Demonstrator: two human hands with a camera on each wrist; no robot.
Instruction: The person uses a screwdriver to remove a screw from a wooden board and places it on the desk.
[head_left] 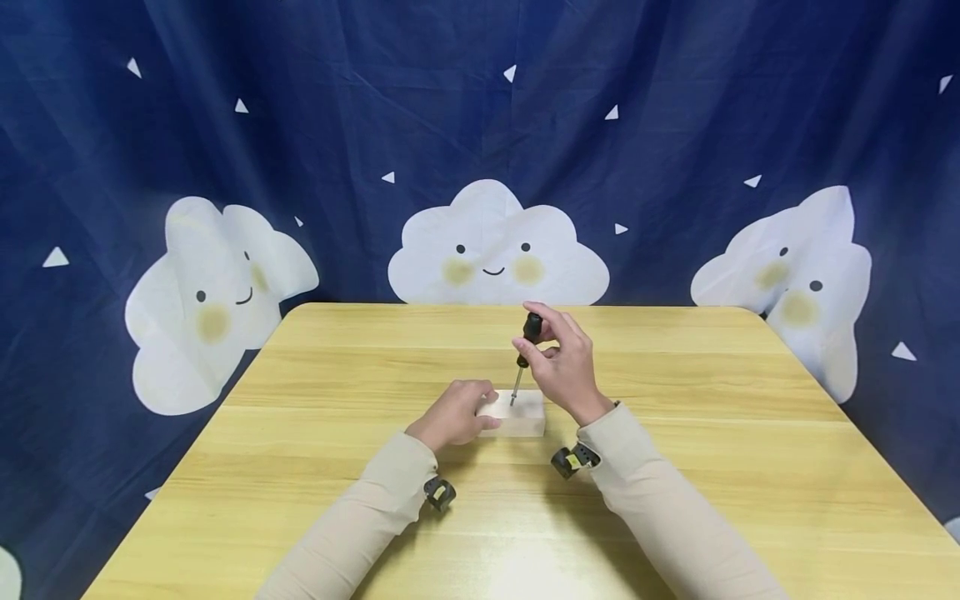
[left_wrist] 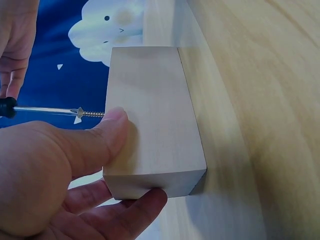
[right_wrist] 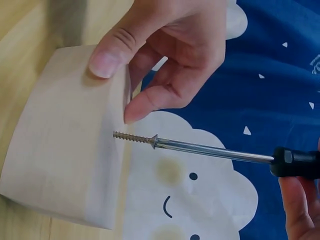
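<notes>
Wooden block (left_wrist: 150, 95) | left fingers (left_wrist: 147, 210) gripping it | screw (right_wrist: 132, 137) atop | right fingers (right_wrist: 295, 205) pinching screwdriver (right_wrist: 237, 154)

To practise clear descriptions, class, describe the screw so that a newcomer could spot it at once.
On the wooden table, find the pale block held by the left hand. The screw stands at its top face, below the tip of the black-handled screwdriver. Unlike the screwdriver's smooth shaft, it is short and ringed with thread.

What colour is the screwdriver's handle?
The handle is black; it shows best in the head view.
</notes>
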